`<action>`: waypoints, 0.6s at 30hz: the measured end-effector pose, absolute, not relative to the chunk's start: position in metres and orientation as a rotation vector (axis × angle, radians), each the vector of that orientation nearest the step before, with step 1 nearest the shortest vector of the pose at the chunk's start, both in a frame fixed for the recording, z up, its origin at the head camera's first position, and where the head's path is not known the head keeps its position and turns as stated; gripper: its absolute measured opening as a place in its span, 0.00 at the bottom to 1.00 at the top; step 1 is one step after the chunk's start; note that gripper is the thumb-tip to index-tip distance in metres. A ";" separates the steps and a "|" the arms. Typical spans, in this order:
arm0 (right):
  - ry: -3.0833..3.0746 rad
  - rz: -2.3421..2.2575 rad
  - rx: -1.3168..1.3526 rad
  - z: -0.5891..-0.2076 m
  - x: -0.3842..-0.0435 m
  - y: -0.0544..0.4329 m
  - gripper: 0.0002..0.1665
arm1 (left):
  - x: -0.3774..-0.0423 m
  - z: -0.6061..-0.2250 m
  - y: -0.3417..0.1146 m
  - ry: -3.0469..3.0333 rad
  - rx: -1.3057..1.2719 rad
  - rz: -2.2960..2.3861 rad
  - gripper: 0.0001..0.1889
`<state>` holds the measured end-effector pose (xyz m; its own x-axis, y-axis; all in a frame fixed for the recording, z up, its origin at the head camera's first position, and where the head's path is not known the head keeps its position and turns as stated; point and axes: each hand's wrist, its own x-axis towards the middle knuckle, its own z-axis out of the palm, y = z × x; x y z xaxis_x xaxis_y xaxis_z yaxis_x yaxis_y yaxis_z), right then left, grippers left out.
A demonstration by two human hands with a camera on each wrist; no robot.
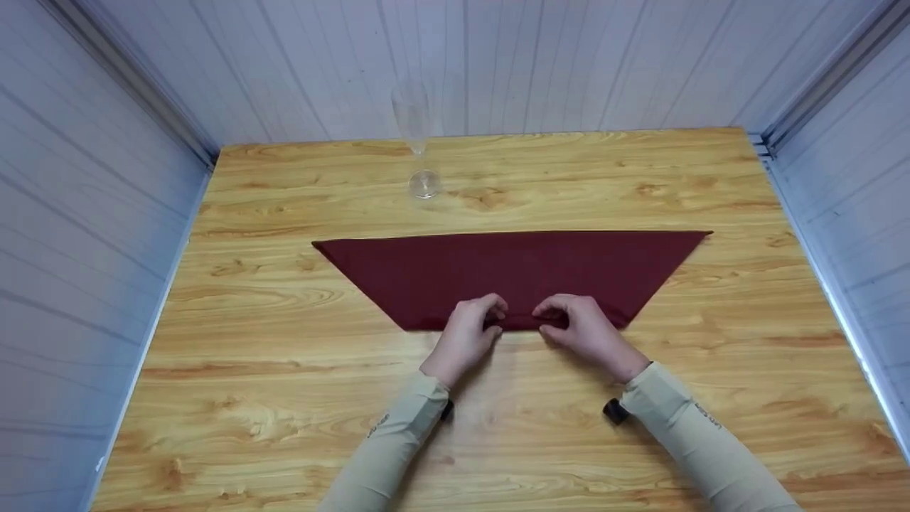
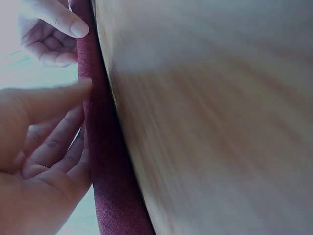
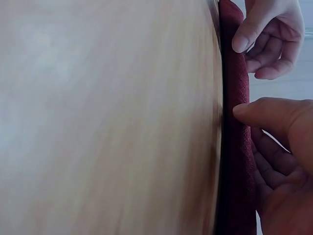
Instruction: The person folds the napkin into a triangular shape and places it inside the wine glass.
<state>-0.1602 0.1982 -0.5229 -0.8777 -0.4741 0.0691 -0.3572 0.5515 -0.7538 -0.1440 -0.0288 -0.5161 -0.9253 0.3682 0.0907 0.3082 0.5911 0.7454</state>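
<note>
A dark red cloth napkin lies on the table as a wide shape, long edge at the back and short edge toward me. Its near edge is turned over into a narrow fold. My left hand pinches this fold left of its middle, thumb on the near side and fingers curled over the far side. My right hand pinches it the same way a little to the right. Between the hands a short stretch of the fold shows. In the left wrist view the left thumb presses against the fold.
A clear stemmed glass stands upright behind the napkin, its round foot on the wooden table. White panel walls enclose the back and both sides. Dark wrist camera parts show beside the sleeves.
</note>
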 end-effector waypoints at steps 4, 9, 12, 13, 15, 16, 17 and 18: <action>2.632 -1.220 -0.702 -0.522 -0.161 0.197 0.11 | -0.145 -0.516 -0.029 2.745 0.585 1.241 0.13; 2.602 -1.232 -0.724 -0.521 -0.160 0.197 0.12 | -0.141 -0.515 -0.030 2.756 0.605 1.223 0.12; 2.563 -1.250 -0.720 -0.521 -0.159 0.198 0.12 | -0.139 -0.514 -0.030 2.750 0.600 1.236 0.12; 2.554 -1.258 -0.719 -0.521 -0.160 0.198 0.12 | -0.139 -0.514 -0.030 2.745 0.593 1.245 0.12; 2.541 -1.265 -0.715 -0.520 -0.161 0.198 0.12 | -0.139 -0.514 -0.030 2.732 0.572 1.261 0.12; 2.538 -1.268 -0.711 -0.520 -0.162 0.198 0.12 | -0.140 -0.513 -0.030 2.724 0.557 1.267 0.12; 2.537 -1.268 -0.702 -0.520 -0.163 0.198 0.11 | -0.141 -0.513 -0.030 2.715 0.543 1.274 0.13; 2.538 -1.267 -0.692 -0.519 -0.164 0.198 0.11 | -0.142 -0.513 -0.030 2.706 0.533 1.281 0.13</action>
